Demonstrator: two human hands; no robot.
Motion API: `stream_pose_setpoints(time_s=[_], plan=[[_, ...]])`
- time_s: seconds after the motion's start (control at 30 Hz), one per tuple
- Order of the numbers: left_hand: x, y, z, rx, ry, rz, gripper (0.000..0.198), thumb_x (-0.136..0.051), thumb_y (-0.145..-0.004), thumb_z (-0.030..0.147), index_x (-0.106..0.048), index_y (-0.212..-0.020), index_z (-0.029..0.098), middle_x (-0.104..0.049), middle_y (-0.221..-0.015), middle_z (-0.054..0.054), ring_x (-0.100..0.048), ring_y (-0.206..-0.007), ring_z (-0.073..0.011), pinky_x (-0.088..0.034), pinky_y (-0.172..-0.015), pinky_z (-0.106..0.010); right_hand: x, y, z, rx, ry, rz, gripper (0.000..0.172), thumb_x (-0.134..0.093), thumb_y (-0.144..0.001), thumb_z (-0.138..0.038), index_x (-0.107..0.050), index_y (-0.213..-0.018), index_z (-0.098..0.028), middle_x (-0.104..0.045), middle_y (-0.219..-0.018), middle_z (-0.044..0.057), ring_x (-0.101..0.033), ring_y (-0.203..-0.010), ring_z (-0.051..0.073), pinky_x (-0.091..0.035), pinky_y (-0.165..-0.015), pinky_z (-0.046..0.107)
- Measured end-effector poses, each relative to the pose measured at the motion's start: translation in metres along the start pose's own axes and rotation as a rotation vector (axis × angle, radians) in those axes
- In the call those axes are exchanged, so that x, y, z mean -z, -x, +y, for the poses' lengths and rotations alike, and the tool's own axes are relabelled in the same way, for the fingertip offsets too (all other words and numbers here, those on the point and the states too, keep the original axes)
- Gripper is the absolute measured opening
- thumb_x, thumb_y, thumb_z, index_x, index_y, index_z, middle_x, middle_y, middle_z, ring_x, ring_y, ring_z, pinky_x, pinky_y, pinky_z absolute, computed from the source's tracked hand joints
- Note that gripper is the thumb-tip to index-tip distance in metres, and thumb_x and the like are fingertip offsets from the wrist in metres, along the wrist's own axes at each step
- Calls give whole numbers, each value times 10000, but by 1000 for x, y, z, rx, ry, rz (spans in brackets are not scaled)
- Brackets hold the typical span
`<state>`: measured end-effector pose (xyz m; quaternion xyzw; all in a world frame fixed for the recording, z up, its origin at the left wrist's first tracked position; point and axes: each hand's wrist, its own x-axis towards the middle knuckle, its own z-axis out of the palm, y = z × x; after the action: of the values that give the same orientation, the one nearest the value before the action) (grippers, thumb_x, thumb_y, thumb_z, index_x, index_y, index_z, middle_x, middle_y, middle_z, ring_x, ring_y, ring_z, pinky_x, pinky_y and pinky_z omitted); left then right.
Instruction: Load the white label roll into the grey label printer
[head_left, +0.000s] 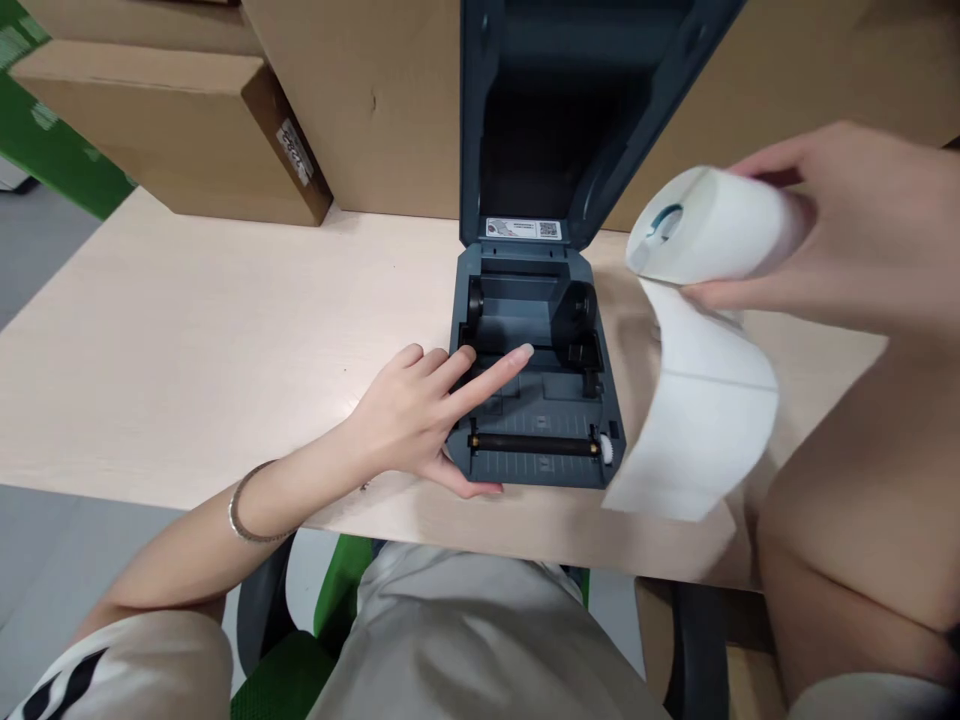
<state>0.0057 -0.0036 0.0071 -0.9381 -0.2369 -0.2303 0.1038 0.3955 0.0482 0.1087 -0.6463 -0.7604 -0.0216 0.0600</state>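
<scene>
A dark blue-grey label printer (544, 410) sits near the table's front edge with its lid (585, 100) raised. Inside it I see a black roller (536, 445) with a white gear and two dark roll holders. My left hand (427, 405) grips the printer's left side, thumb at the front corner; its index finger stretches over the open bay. To the right of the printer, my right hand (832, 230) holds a roll of white labels (712, 225) above the table. A loose strip of labels (697, 420) hangs and curls down from the roll.
Behind the printer stands a large cardboard box (375, 110). A smaller cardboard box (172, 140) with a sticker is at the back left. The pale wooden table (187, 340) ends just in front of my body. A green chair (289, 680) is below.
</scene>
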Motion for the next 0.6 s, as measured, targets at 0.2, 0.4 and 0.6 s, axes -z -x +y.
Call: stream_pose_setpoints(time_s=[0.2, 0.4, 0.6], plan=[[-1, 3, 0, 18, 37, -47, 1259, -348, -817, 1053, -330, -1733, 188, -735, -1149, -138, -590, -745, -233, -362, -680, -360, -25, -22, -31, 71, -19, -116, 633, -814, -755, -398, -659, -1346, -236, -701, -1260, 128, -646, -1180, 370, -521, -985, 479], [0, 4, 0, 24, 1, -54, 1240, -341, -805, 1062, -425, -1698, 206, -744, -1174, -152, -582, -715, -218, -361, -680, -364, -58, -34, -44, 125, -130, -253, 567, -801, -696, -376, -685, -1228, -215, -717, -1225, 93, -645, -1111, 314, -500, -990, 437], [2, 2, 1, 13, -19, -37, 1236, -322, -819, 1053, -437, -1689, 183, -751, -1152, -151, -579, -697, -206, -360, -663, -354, -47, -30, -22, 26, -203, -322, 746, -694, -894, -651, -616, -1517, -247, -626, -1548, 110, -638, -1322, 310, -519, -1080, 410]])
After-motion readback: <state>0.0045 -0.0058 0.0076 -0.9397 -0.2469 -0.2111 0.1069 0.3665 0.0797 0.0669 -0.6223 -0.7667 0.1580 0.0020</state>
